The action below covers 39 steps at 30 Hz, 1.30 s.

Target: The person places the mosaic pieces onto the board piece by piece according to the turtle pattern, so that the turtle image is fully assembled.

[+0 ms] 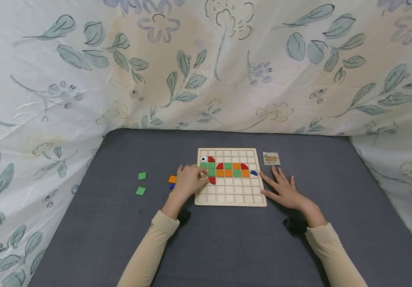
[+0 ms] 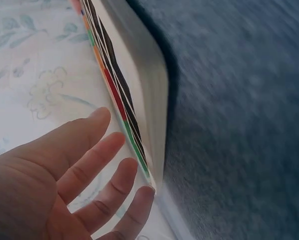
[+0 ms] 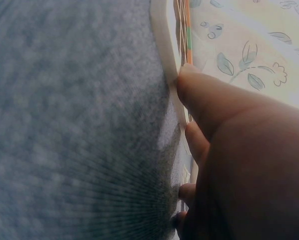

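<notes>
A pale wooden grid board [image 1: 232,200] lies on the dark cloth in the head view, carrying green, orange and red tiles. My left hand [image 1: 188,181] reaches over its left edge, thumb near a red quarter-circle tile [image 1: 212,181]. In the left wrist view that hand [image 2: 64,172] has loosely bent, parted fingers at the board's tiled face, holding no loose piece. On the other side my right hand [image 1: 286,193] rests with fingers spread, thumb and index finger against the board's right edge. A blue piece [image 1: 253,173] sits in the grid beside it.
Left of the board lie two green tiles [image 1: 141,175], an orange tile [image 1: 172,179] and a blue piece [image 1: 172,186] partly behind my left hand. A small picture card [image 1: 271,158] lies beyond my right fingertips. Flowered fabric [image 1: 227,95] hangs around the table.
</notes>
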{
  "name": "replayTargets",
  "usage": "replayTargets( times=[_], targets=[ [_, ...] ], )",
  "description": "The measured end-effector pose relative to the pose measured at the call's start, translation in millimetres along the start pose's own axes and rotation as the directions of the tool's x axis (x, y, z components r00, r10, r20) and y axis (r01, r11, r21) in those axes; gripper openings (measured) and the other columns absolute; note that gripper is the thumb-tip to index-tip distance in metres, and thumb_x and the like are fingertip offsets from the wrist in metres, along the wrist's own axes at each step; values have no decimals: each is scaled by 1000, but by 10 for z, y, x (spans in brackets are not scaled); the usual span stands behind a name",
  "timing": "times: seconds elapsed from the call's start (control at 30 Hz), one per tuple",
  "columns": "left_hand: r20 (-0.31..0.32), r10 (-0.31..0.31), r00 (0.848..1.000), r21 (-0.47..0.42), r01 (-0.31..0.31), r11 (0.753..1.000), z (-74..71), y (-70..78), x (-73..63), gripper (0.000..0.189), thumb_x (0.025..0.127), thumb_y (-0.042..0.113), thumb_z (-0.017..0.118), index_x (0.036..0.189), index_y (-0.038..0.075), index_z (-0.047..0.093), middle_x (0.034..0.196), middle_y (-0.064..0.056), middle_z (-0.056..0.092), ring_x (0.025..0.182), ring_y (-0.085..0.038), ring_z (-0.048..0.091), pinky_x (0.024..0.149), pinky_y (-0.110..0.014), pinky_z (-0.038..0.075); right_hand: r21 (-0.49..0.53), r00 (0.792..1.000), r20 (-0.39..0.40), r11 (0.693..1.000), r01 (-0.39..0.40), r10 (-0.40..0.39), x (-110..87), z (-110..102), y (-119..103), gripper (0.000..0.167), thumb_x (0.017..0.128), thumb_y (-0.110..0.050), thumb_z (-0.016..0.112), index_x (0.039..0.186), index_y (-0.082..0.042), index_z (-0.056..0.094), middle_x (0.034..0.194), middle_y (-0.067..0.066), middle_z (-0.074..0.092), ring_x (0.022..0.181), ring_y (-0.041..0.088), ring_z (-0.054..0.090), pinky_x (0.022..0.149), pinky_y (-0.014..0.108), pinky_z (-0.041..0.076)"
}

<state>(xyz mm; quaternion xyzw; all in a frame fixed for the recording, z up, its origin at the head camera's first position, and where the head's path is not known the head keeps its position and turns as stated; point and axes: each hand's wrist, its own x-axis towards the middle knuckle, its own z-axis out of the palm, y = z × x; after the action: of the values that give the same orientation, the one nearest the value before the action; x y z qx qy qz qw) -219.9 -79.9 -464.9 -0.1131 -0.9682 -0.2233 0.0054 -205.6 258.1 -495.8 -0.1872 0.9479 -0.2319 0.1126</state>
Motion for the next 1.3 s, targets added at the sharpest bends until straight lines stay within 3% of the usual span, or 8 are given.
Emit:
replayTargets(
  times=[0.43,0.73,1.3],
  targets=[
    [-37,15,999,23,-15,1000,-99,-162,-93,19,80,29,73,94,18,72,74,-2,57,75,-20,52,104,-64,23,-9,1000,18,1000,-13,13,0,-12,-7,66,93,-47,49,148,-23,24,153,23,0,139,45,-8,99,72,-10],
    [-57,-9,998,50,12,999,-190,-351,-135,20,78,30,74,96,20,73,80,0,60,83,-23,55,104,-64,23,-1,1000,12,1000,-16,16,-9,-1,-7,66,93,-47,49,148,-23,23,153,23,-1,139,45,-9,99,72,-11],
    [-25,-42,999,-5,42,999,-488,-751,-272,25,81,26,71,103,15,71,99,-7,62,98,-29,55,105,-67,15,-5,1000,18,1000,-18,18,-9,-17,-22,66,93,-46,49,148,-21,24,153,23,-1,138,45,-9,99,72,-11]
  ],
)
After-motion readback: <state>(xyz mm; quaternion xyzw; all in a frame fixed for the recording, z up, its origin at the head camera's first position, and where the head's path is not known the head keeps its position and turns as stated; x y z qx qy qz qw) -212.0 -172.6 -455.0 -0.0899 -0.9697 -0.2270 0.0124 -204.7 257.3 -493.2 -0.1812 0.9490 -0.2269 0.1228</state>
